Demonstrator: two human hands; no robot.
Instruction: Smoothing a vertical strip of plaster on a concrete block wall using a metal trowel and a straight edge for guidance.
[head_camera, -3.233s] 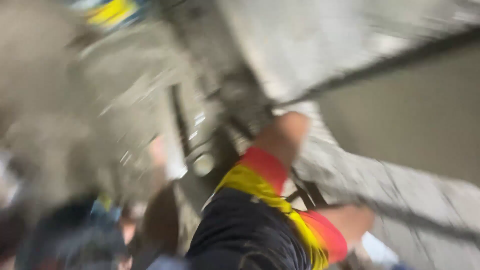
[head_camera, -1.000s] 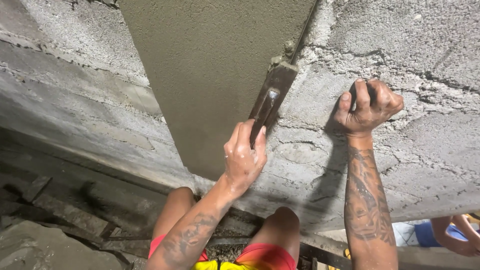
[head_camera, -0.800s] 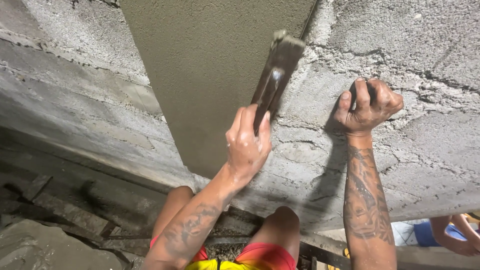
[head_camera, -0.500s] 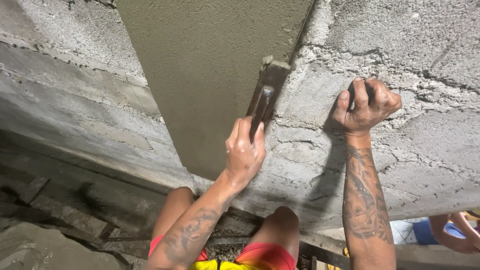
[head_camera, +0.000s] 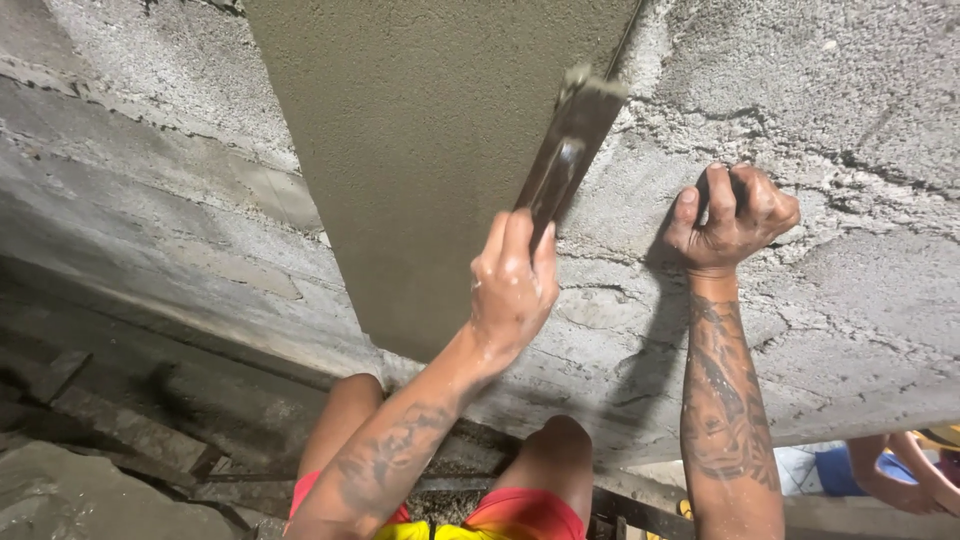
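Left hand (head_camera: 512, 282) closed around the handle of a flat, mortar-smeared metal trowel (head_camera: 565, 155), fingers wrapped tight, thumb side toward the blade. Trowel blade angled up and to the right, far end resting against the right edge of a smooth, brownish band of fresh wet plaster (head_camera: 430, 150). Band ran from the far top of the scene down to a near lower edge just above the knees, its surface even and darker than what lay beside it.

Right hand (head_camera: 735, 220) curled into a fist against the rough grey unfinished cement wall (head_camera: 850, 130), fingers folded together with something small and dark showing between them; could not tell what was pinched inside. Placed well to the right of the trowel, apart from it. Tattooed forearms reached up from the near bottom edge toward both hands.

Coarse grey render with cracks and ridges spread right of the smooth band; more rough grey block surface (head_camera: 130, 190) to its left. Bare knees and red-and-yellow shorts (head_camera: 500, 515) visible at the near bottom. Dark rubble and broken concrete pieces (head_camera: 110, 440) lay on the ground at the near left. Another person's hand (head_camera: 900, 480) beside a blue object (head_camera: 835, 470) seen at the near right corner, well away from the work.
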